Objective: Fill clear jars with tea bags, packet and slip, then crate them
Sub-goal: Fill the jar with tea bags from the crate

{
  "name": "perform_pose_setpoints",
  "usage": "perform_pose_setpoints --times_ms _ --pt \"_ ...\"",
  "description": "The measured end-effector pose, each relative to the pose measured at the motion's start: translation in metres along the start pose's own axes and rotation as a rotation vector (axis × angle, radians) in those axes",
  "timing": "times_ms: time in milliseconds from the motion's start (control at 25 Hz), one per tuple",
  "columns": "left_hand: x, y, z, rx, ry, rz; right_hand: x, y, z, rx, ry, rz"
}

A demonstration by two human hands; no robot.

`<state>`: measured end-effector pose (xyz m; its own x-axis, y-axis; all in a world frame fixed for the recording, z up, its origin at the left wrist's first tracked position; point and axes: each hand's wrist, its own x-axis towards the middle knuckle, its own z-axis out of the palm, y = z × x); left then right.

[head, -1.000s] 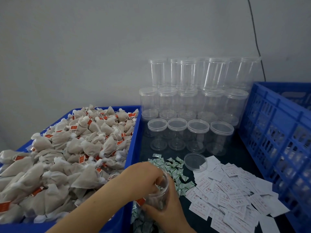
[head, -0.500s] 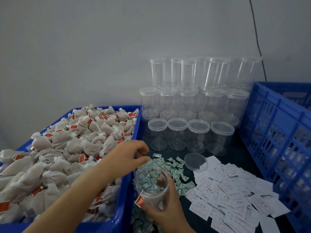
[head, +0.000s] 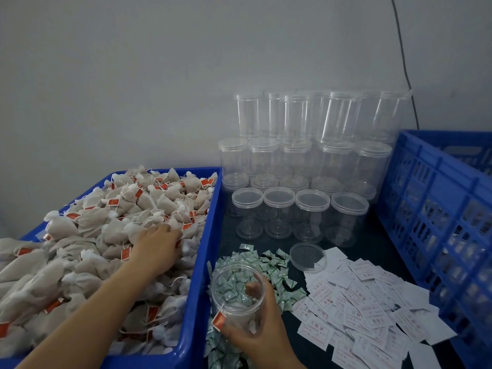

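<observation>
Right hand (head: 262,331) grasps open clear jar (head: 238,291) at lower centre, one tea bag inside, red tag (head: 218,321) hanging over rim. Left hand (head: 157,246) lies spread on tea bags (head: 93,235) heaped in blue bin (head: 202,262) at left; whether it grips one can't be told. Lidded empty jars (head: 300,166) stacked at centre back.

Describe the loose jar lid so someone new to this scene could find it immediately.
Start at the stacked clear jars against the wall. Just in front of them, the loose lid lies flat beside the white slips: the only lid not on a jar.

Small packing workshop: bulk tea bags (head: 106,235), stacked empty jars (head: 306,161), blue crates (head: 436,209).
</observation>
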<state>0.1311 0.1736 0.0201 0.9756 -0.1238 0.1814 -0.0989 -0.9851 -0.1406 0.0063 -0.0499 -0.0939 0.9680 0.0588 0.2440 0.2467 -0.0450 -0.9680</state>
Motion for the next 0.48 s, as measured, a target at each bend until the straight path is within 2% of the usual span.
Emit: perform_pose_setpoints --times_ms 240,480 --pt "0.012 -0.002 -0.004 0.145 0.063 -0.047 0.001 0.002 0.0 -0.004 -0.001 0.013" --pt "0.012 -0.001 -0.006 0.06 0.132 -0.067 0.001 0.002 0.0 -0.009 0.007 0.011"
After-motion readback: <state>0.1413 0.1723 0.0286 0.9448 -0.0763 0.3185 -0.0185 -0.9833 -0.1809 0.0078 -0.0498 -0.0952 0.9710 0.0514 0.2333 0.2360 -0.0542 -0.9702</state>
